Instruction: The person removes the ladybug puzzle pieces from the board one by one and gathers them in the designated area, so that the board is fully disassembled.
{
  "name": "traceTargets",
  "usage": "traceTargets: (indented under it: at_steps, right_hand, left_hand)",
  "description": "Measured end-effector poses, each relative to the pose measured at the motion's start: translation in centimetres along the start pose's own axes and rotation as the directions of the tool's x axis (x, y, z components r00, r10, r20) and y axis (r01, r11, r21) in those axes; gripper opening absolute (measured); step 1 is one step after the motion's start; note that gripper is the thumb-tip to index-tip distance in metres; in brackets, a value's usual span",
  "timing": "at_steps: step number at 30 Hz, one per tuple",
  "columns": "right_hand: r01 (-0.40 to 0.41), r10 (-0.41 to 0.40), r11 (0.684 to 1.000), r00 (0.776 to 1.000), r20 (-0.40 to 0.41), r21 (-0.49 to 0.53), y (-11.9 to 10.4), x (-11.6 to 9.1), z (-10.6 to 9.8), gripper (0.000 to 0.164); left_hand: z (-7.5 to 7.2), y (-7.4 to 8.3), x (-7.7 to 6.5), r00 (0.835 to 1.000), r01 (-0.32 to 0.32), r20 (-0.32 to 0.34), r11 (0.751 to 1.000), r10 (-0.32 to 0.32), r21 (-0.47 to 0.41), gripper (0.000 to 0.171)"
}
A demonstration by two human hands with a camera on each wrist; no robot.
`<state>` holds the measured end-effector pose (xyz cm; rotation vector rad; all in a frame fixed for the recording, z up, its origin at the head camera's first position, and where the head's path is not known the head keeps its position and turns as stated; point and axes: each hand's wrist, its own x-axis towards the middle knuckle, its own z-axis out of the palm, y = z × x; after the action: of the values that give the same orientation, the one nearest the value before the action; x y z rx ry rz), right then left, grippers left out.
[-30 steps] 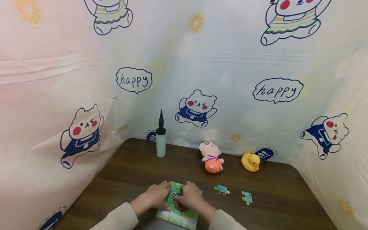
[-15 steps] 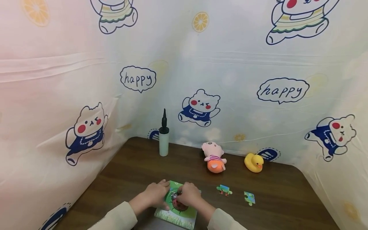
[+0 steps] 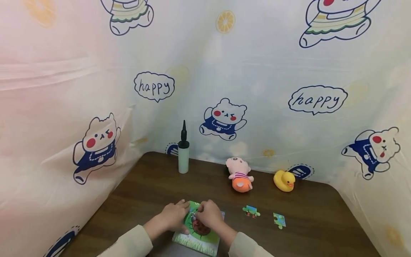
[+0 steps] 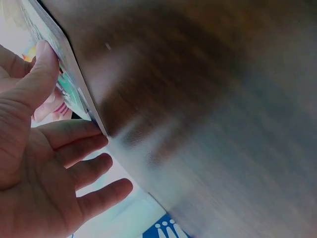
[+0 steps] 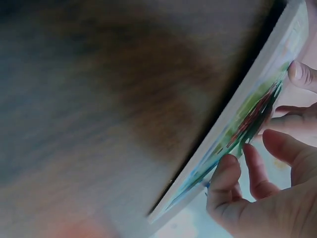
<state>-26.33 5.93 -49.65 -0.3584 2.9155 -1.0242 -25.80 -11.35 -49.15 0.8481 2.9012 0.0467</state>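
Observation:
A jigsaw puzzle (image 3: 196, 242) with a ladybug on a green leaf lies flat near the table's front edge. My left hand (image 3: 173, 217) rests along its left side. In the left wrist view, the left thumb (image 4: 42, 64) touches the puzzle board's top, while the other fingers reach out nearly straight by its edge. Over the ladybug's head is my right hand (image 3: 210, 216), with bent fingertips at the puzzle's surface. In the right wrist view, the right fingers (image 5: 223, 178) are bent close to the board; whether they pinch a piece cannot be made out.
Two loose jigsaw pieces, one blue and red (image 3: 251, 211) and one blue and green (image 3: 279, 220), lie right of the puzzle. Farther back stand a hand pump (image 3: 183, 159), a pink plush toy (image 3: 240, 175) and a yellow rubber duck (image 3: 284, 181). A printed curtain (image 3: 266, 71) surrounds the table.
My right hand has shifted slightly up and left over the puzzle, uncovering more of the ladybug. The left hand stays at the side. The head view has shifted a little.

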Motion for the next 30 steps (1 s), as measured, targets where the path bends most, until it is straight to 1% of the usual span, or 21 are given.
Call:
traceTargets:
  at_steps: [4, 6, 7, 9, 11, 13, 15, 16, 19, 21, 23, 26, 28, 30]
  right_hand:
    - [0.029, -0.026, 0.997, 0.999, -0.047, 0.066, -0.1, 0.3, 0.0, 0.017]
    - [0.023, -0.017, 0.996, 0.998, -0.067, 0.091, 0.0, 0.7, -0.2, 0.017]
    - [0.013, -0.005, 0.994, 0.997, -0.072, 0.109, 0.0, 0.9, -0.2, 0.015]
    - [-0.037, 0.047, 0.988, 0.997, -0.059, 0.15, 0.1, 1.2, -0.3, 0.015]
    - [-0.103, 0.11, 0.975, 0.994, -0.026, 0.195, 0.2, 1.5, -0.4, 0.024]
    - [-0.158, 0.16, 0.96, 0.987, 0.008, 0.233, 0.2, 1.7, -0.5, 0.033]
    - [-0.189, 0.184, 0.942, 0.982, 0.043, 0.277, 0.1, 2.0, -0.5, 0.035]
    - [-0.193, 0.185, 0.934, 0.981, 0.058, 0.3, 0.0, 2.2, -0.6, 0.033]
    - [-0.196, 0.177, 0.906, 0.981, 0.083, 0.374, -0.1, 2.8, -0.7, 0.021]
    - [-0.203, 0.18, 0.878, 0.979, 0.095, 0.433, 0.2, 3.0, -0.8, 0.017]
    - [-0.221, 0.193, 0.843, 0.975, 0.107, 0.491, 0.6, 3.2, -1.1, 0.015]
    - [-0.261, 0.227, 0.799, 0.965, 0.131, 0.541, 1.5, 3.2, -2.0, 0.016]
    - [-0.281, 0.247, 0.785, 0.959, 0.137, 0.552, 2.1, 3.4, -2.8, 0.016]
    - [-0.293, 0.262, 0.79, 0.956, 0.134, 0.538, 2.8, 3.8, -3.6, 0.015]
  left_hand:
    - [-0.1, 0.1, 0.1, 1.0, 0.016, 0.002, 1.0, -0.016, 0.014, 0.087]
    - [-0.1, 0.1, 0.3, 1.0, 0.022, -0.001, 1.0, -0.022, 0.02, 0.088]
    - [-0.1, 0.1, 0.4, 1.0, 0.025, -0.002, 0.999, -0.025, 0.02, 0.088]
    - [0.0, 0.1, 0.6, 1.0, 0.026, 0.002, 1.0, -0.026, 0.017, 0.09]
    - [0.0, 0.1, 0.7, 1.0, 0.025, 0.006, 1.0, -0.025, 0.012, 0.09]
    - [-0.1, 0.0, 0.8, 0.999, 0.029, 0.015, 1.0, -0.029, 0.005, 0.091]
    - [-0.3, -0.1, 0.7, 0.999, 0.039, 0.019, 0.999, -0.039, 0.005, 0.091]
    - [-0.5, -0.2, 0.7, 0.999, 0.046, 0.02, 0.999, -0.046, 0.006, 0.091]
    - [-1.1, -0.3, 0.6, 0.998, 0.061, 0.026, 0.998, -0.061, 0.01, 0.091]
    - [-1.4, -0.3, 0.6, 0.998, 0.058, 0.036, 0.998, -0.058, -0.003, 0.091]
    - [-1.4, -0.1, 0.6, 0.998, 0.051, 0.049, 0.999, -0.05, -0.011, 0.091]
    - [-1.2, 0.1, 0.7, 0.996, 0.049, 0.07, 0.999, -0.048, -0.02, 0.091]
    - [-1.0, -0.1, 0.8, 0.995, 0.064, 0.081, 0.998, -0.063, -0.008, 0.092]
    - [-1.2, -0.5, 0.9, 0.993, 0.081, 0.085, 0.997, -0.08, -0.005, 0.092]
